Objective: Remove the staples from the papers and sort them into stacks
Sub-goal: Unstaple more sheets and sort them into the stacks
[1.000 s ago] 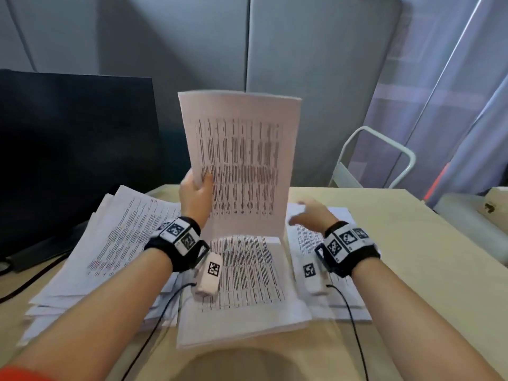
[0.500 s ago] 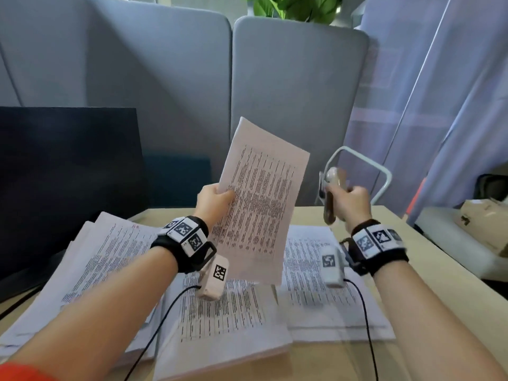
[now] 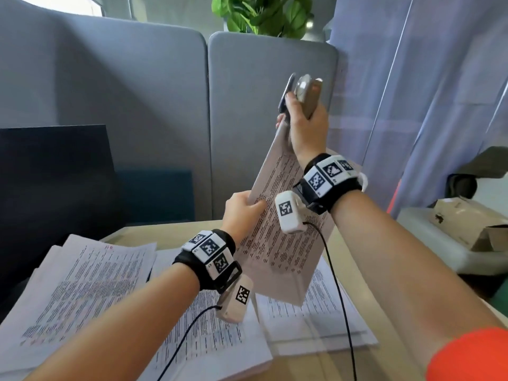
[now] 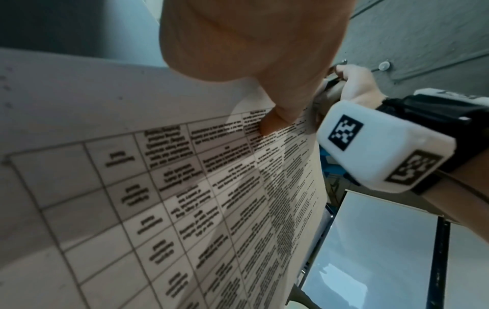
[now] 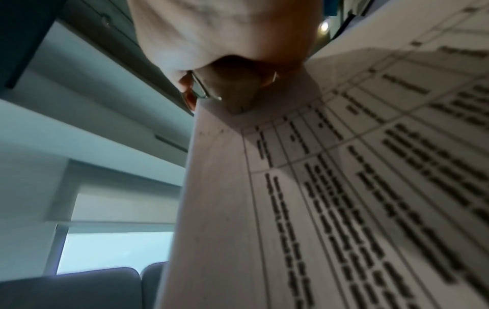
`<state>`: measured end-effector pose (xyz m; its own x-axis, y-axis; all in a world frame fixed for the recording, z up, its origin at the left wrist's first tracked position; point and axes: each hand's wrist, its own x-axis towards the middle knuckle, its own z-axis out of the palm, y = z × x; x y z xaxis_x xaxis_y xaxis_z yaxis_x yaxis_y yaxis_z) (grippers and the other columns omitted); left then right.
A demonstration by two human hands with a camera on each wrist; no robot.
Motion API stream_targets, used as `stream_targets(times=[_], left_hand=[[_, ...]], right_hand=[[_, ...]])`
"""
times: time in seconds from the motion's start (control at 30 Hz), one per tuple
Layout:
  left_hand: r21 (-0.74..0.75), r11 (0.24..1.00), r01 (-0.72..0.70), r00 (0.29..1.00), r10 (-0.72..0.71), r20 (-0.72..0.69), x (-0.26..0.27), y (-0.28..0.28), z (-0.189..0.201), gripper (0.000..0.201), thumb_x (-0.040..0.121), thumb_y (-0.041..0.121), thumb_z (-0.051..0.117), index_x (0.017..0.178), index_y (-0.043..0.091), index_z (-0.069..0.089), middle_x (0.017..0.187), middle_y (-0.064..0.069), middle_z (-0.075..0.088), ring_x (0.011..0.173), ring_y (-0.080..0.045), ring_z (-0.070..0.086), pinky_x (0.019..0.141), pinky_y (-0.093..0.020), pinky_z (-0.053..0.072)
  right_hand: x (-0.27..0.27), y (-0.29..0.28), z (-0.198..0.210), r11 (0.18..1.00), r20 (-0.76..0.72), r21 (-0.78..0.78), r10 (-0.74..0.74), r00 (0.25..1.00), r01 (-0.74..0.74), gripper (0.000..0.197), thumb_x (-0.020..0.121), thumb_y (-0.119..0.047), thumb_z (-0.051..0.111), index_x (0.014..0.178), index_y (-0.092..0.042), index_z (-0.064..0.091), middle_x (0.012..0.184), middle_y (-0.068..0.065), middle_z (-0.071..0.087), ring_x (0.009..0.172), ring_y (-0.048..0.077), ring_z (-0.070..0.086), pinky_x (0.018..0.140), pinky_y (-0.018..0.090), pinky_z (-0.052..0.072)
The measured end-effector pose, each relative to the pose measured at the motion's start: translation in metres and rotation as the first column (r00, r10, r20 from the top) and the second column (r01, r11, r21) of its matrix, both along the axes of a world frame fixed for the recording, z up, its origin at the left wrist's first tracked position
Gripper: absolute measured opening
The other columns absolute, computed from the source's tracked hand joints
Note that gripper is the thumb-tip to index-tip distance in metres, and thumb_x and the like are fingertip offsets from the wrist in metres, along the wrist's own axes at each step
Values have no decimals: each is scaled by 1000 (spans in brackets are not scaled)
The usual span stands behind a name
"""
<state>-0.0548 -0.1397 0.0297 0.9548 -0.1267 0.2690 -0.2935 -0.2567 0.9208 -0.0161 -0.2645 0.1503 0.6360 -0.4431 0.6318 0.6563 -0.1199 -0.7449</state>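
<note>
Up goes the stapled set of papers (image 3: 277,226), held off the tabletop (image 3: 365,273) and tilted, top corner high. The left hand (image 3: 239,213) pinches the near edge, thumb on the printed face and fingers behind. The right hand (image 3: 305,125) is wrapped around a staple remover (image 3: 302,92), working it right at the top corner of the sheets.

From the right wrist view the tool's tip sits against that corner, though the staple itself is too small and blurred to pick out, so whether the tip is under it I cannot tell.

How to do this well, as I judge it: keep the left-hand pinch firm and the paper taut, because a floppy sheet will bend away from the tool. Slide the tip flat along the page under the staple's crown, then lever gently, so the legs straighten and come out without tearing the corner. Pull in line with the legs, not sideways. It might be steadier lower down, braced near the tabletop.

Below wait the stacks of papers: a fanned stack on the left (image 3: 82,284), one in the middle (image 3: 209,342), one on the right (image 3: 324,317). Once freed, the sheets belong there.
</note>
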Motion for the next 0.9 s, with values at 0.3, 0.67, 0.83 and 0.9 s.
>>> stream_targets(times=[0.3, 0.67, 0.83, 0.9], left_hand=[[-2, 997, 81, 996, -81, 32, -3, -29, -15, 26, 89, 20, 58, 73, 0, 53, 66, -9, 57, 61, -18, 55, 56, -33, 46], [-169, 986, -5, 923, -60, -379, 45, -56, -113, 33, 84, -4, 48, 92, 27, 52, 112, -12, 65, 104, -31, 63, 90, -48, 54], [126, 991, 49, 907, 8, -421, 38, -62, -126, 34, 88, 4, 56, 122, 6, 52, 122, -19, 60, 110, -33, 60, 94, -44, 51], [235, 972, 12, 900, 92, -426, 41, -51, -126, 52, 90, 7, 59, 137, 0, 39, 129, -18, 53, 119, -32, 54, 97, -37, 47]], right_hand=[[5, -11, -4, 999, -33, -34, -36, 999, 35, 29, 80, -39, 63, 63, -17, 54, 52, -2, 52, 42, 19, 50, 50, 32, 42], [9, -51, -87, 975, -578, -110, -219, 786, 192, 60, 79, -58, 64, 108, -6, 62, 89, 1, 63, 83, 21, 64, 72, 22, 47], [-12, -52, -182, 653, -740, -667, -532, 411, -357, 14, 88, -30, 60, 98, -21, 62, 103, 10, 62, 93, 26, 59, 79, 30, 47], [-17, -52, -206, 519, -700, -701, -632, 332, -489, 16, 87, -25, 58, 102, -20, 62, 114, 10, 64, 102, 26, 61, 83, 29, 48]])
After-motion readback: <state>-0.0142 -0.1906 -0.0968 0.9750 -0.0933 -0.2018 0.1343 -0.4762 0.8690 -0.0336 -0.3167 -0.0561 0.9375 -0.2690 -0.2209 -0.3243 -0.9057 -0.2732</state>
